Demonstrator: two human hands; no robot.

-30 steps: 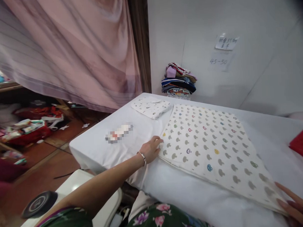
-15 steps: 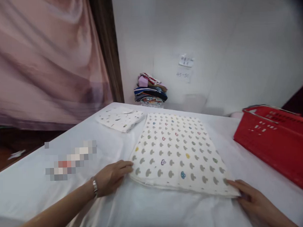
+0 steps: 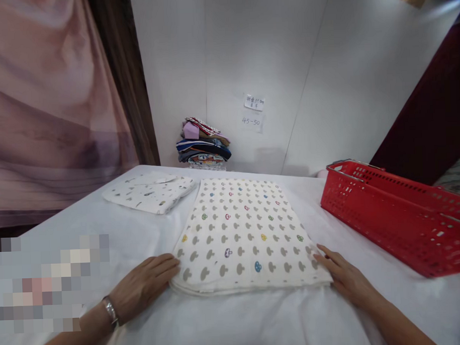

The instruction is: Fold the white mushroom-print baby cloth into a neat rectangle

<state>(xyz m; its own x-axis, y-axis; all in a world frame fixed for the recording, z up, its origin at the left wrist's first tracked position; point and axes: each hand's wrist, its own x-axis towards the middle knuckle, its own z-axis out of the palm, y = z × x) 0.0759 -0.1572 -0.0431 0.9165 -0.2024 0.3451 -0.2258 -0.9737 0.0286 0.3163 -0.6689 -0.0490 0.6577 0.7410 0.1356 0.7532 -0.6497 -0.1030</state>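
Observation:
A folded cream cloth with a mushroom print (image 3: 241, 232) lies flat on the white-covered table (image 3: 235, 323) in front of me. My left hand (image 3: 143, 286) rests flat at the cloth's near left corner, fingers stretched out and touching its edge; a metal bracelet is on that wrist. My right hand (image 3: 345, 276) lies flat at the near right corner, fingertips against the cloth's edge. Neither hand holds anything.
A smaller folded printed cloth (image 3: 149, 193) lies at the far left of the table. A red plastic basket (image 3: 401, 212) stands at the right. A stack of folded clothes (image 3: 202, 146) sits against the white wall under paper notes (image 3: 253, 111). A pink curtain (image 3: 42, 98) hangs at left.
The view has swung right and squared up to the table, bringing the red basket into sight. Both hands have slid to the cloth's two near corners, and the cloth lies straighter.

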